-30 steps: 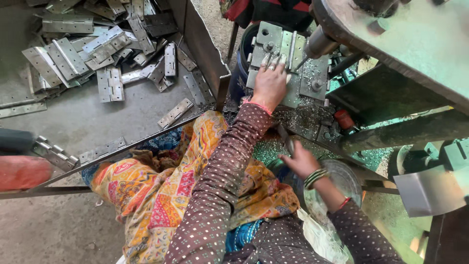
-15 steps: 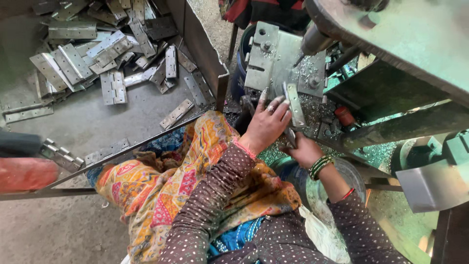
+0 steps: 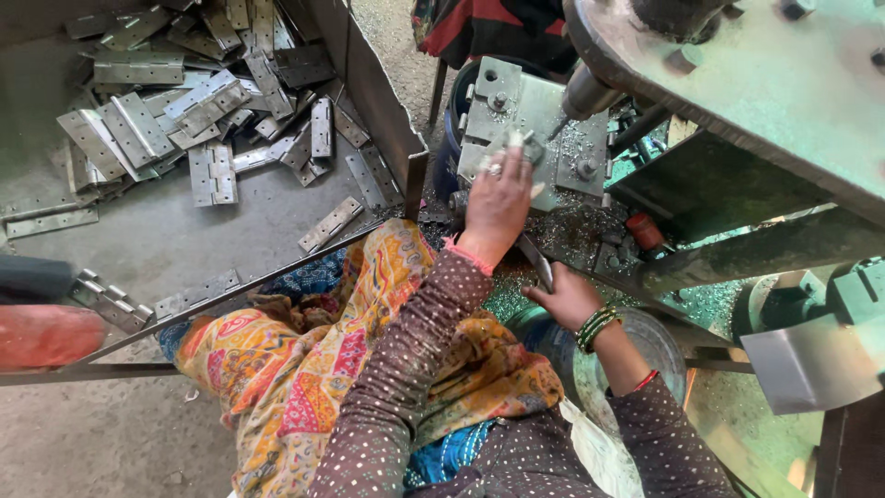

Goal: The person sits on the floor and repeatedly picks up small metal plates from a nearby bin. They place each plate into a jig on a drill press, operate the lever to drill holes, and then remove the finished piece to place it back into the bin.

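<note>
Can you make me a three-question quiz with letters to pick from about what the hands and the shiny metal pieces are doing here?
1. Where is the left hand?
A. on the drill jig plate
B. in the tray
C. on the floor

2. What colour are the bangles on the right wrist?
A. blue
B. green
C. white

3. How are the hinges in the metal tray lying?
A. stacked neatly
B. hanging up
C. in a loose heap

Answers: A, its fingers press on the grey plate under the drill bit; B, green bands circle that wrist; C, they lie jumbled, overlapping.
</note>
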